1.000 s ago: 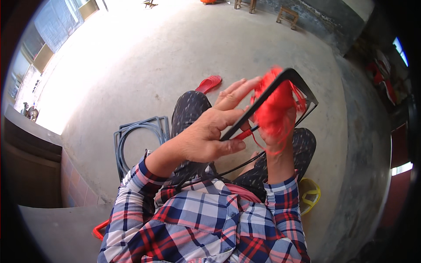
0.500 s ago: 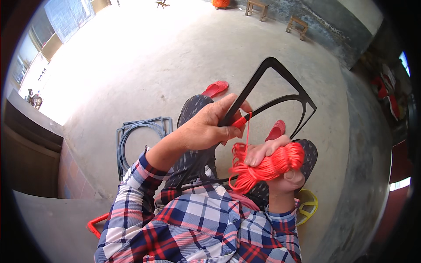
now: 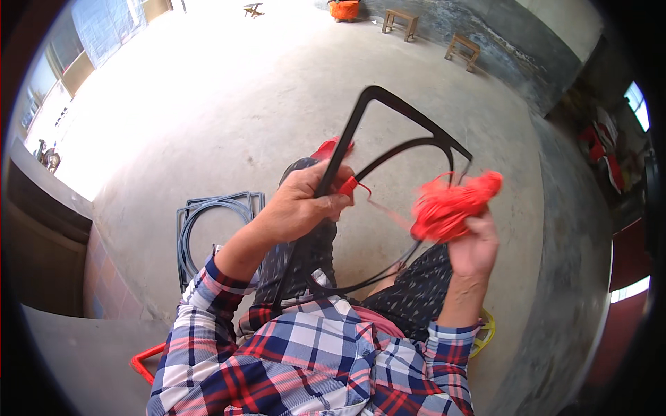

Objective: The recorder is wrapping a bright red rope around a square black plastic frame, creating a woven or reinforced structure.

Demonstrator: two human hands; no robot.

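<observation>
My left hand (image 3: 295, 201) is closed round one side bar of a black square frame (image 3: 350, 128) with a ring inside it, tilted over my lap. By the fingertips, a short red cord wrapping (image 3: 349, 186) covers part of the frame. From it a strand of red cord runs across to a thick hank of red cord (image 3: 451, 211), blurred by motion. My right hand (image 3: 475, 249) grips this hank from below, to the right of the ring. The lower part of the frame rests near my thighs and is partly hidden by my left arm.
Grey-blue square frames with rings (image 3: 182, 243) lie stacked on the floor at left. A red frame's corner (image 3: 142, 360) shows at lower left, a yellow ringed piece (image 3: 488, 333) by my right elbow. Two wooden stools (image 3: 400, 22) and an orange object (image 3: 343, 10) stand far off.
My right hand has swung the hank up and to the right, away from the wrapping, drawing out the strand. My left hand and the frame have shifted slightly left.
</observation>
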